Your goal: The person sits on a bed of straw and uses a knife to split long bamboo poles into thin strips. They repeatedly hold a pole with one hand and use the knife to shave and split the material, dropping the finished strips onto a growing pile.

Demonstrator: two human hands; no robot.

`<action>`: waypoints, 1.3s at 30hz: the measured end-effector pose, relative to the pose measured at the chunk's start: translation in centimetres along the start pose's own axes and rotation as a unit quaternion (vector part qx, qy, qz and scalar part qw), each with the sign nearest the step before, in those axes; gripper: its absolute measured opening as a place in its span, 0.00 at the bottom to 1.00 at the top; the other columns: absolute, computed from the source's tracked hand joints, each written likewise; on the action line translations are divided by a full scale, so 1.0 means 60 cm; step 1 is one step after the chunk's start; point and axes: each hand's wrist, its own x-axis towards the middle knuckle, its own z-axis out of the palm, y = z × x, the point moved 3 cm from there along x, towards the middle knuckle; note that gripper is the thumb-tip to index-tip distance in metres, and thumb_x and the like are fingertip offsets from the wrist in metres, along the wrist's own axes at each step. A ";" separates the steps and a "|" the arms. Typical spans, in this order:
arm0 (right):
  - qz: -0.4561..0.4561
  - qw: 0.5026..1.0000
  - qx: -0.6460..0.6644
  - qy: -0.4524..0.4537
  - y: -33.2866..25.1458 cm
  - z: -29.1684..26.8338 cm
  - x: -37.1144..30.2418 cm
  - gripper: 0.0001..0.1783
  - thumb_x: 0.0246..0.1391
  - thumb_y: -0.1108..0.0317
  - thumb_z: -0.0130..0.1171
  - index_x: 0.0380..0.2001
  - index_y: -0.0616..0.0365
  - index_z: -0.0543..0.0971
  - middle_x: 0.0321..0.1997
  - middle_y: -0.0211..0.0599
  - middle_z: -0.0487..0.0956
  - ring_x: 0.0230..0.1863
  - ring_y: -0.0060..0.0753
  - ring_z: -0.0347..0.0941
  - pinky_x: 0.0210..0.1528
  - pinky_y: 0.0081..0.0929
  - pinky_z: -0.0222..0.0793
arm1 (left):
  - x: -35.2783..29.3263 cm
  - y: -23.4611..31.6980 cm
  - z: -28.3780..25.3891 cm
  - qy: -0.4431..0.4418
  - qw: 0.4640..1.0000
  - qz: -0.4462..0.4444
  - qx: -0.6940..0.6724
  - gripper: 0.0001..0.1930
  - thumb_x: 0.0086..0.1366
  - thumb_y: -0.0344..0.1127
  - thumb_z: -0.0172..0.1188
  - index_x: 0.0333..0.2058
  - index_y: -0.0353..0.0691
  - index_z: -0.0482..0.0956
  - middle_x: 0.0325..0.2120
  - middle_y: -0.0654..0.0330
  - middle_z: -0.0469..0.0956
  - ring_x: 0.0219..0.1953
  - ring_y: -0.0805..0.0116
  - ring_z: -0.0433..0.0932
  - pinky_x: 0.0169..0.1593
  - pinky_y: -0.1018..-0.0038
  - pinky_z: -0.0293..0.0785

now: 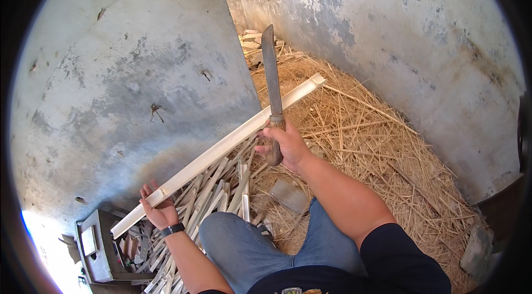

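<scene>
A long, pale split bamboo piece (210,155) with a hollow channel slants across the view, its far end up to the right. Near its lower-left end my left hand (162,213) is closed on it, thumb in front and fingertips showing beyond the far edge. My right hand (289,144) grips the worn wooden handle of a machete (270,67). The dark blade points up and away, crossing in front of the bamboo. Some right-hand fingers reach to the bamboo's underside; whether they bear its weight I cannot tell.
A heap of split bamboo strips (213,189) lies below the piece. Straw-like shavings (360,150) cover the floor to the right. A grey box-like object (97,244) stands at lower left. Stained walls (127,83) rise close on the left and at the back. Stone-like blocks (291,195) sit nearby.
</scene>
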 end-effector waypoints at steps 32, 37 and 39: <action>-0.068 0.896 -0.437 0.038 -0.051 -0.074 -0.025 0.17 0.53 0.66 0.59 0.44 0.61 0.72 0.39 0.50 0.80 0.42 0.48 0.80 0.45 0.41 0.74 | -0.077 -0.110 0.217 -0.329 0.361 0.116 0.865 0.14 0.51 0.37 0.60 0.36 0.39 0.73 0.30 0.45 0.80 0.35 0.40 0.79 0.40 0.49 0.75; -0.086 0.703 -0.700 -0.089 -0.040 -0.001 -0.041 0.19 0.53 0.63 0.60 0.45 0.60 0.72 0.37 0.55 0.82 0.39 0.57 0.80 0.42 0.47 0.75 | -0.095 -0.105 0.215 -0.317 0.410 0.090 0.851 0.14 0.54 0.38 0.60 0.33 0.34 0.72 0.26 0.39 0.79 0.33 0.34 0.77 0.40 0.46 0.74; -0.097 0.652 -0.746 -0.093 -0.034 -0.011 -0.017 0.19 0.52 0.63 0.60 0.44 0.60 0.72 0.37 0.54 0.82 0.39 0.58 0.80 0.42 0.49 0.75 | -0.094 -0.096 0.210 -0.320 0.415 0.086 0.848 0.14 0.55 0.39 0.60 0.33 0.35 0.72 0.27 0.39 0.79 0.33 0.35 0.78 0.40 0.47 0.74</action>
